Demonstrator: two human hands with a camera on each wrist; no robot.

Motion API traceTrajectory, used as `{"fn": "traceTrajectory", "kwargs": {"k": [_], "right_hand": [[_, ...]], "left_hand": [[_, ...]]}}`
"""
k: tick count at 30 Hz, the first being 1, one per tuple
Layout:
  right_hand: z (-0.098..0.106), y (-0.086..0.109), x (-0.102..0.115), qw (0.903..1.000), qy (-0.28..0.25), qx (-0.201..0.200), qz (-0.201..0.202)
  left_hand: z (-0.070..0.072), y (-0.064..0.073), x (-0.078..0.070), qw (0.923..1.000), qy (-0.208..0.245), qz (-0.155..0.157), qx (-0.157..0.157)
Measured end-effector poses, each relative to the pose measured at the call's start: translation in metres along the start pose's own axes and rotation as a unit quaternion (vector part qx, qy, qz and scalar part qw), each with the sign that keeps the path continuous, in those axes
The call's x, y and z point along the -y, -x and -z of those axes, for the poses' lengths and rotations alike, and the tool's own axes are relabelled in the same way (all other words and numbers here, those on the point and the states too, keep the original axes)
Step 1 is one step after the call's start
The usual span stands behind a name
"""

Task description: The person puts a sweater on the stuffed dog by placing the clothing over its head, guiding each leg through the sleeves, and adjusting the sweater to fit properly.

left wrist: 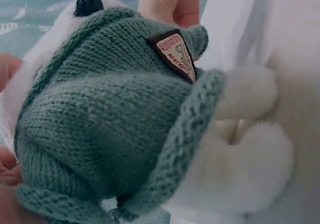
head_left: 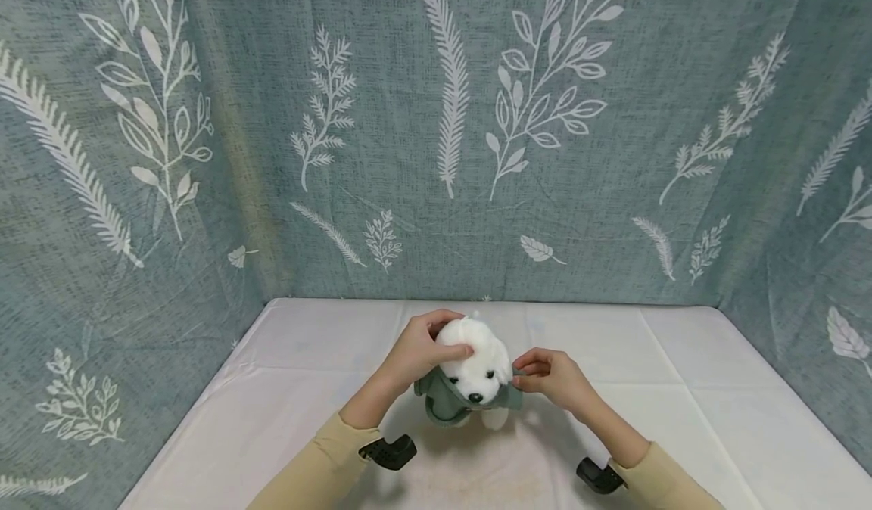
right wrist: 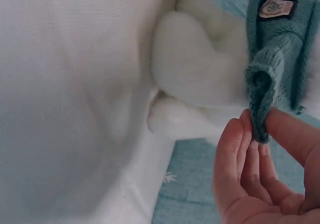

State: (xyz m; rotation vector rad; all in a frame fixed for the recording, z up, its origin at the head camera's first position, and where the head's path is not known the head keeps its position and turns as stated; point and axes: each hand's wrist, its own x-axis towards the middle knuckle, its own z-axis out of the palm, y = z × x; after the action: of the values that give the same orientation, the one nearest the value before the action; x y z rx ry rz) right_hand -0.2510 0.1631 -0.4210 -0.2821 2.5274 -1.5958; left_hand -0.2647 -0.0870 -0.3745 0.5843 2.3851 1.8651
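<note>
A white plush dog (head_left: pixel 487 343) in a green knitted sweater (head_left: pixel 444 402) stands on the table, its dark nose facing me. My left hand (head_left: pixel 417 355) grips its head from the left, thumb across the forehead and fingers behind. On the other side, my right hand (head_left: pixel 555 380) pinches the edge of a sweater sleeve (right wrist: pixel 261 94) between thumb and fingers. A small dark-edged patch (left wrist: pixel 174 54) shows on the sweater in the left wrist view. White plush legs (right wrist: pixel 187 59) stick out below the knit.
The table (head_left: pixel 306 343) is covered with a creased white cloth. Blue-green curtains (head_left: pixel 395 116) with white leaf prints enclose its back and sides. Black devices (head_left: pixel 395 453) sit at both wrists, by the beige sleeves.
</note>
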Motion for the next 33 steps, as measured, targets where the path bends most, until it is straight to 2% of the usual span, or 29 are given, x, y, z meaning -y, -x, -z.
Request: {"fn": "traceTrajectory", "kwargs": {"k": [4, 9, 17, 23, 33], "right_hand": [[0.005, 0.002, 0.005, 0.9997, 0.008, 0.013, 0.018], [0.008, 0.001, 0.017, 0.9993, -0.004, 0.004, 0.037], [0.007, -0.004, 0.037, 0.9928, -0.050, -0.012, 0.108], [0.000, -0.009, 0.050, 0.9872, -0.056, 0.000, 0.149], [-0.014, -0.012, 0.061, 0.9870, -0.055, 0.024, 0.149]], "left_hand": [[0.001, 0.003, -0.001, 0.9999, 0.003, -0.009, 0.007], [0.004, 0.006, 0.000, 0.9997, 0.011, -0.019, 0.011], [0.007, 0.006, 0.006, 0.9985, 0.042, -0.032, 0.011], [0.011, 0.007, 0.009, 0.9973, 0.063, -0.033, 0.017], [0.015, 0.010, 0.009, 0.9955, 0.085, -0.038, 0.021]]}}
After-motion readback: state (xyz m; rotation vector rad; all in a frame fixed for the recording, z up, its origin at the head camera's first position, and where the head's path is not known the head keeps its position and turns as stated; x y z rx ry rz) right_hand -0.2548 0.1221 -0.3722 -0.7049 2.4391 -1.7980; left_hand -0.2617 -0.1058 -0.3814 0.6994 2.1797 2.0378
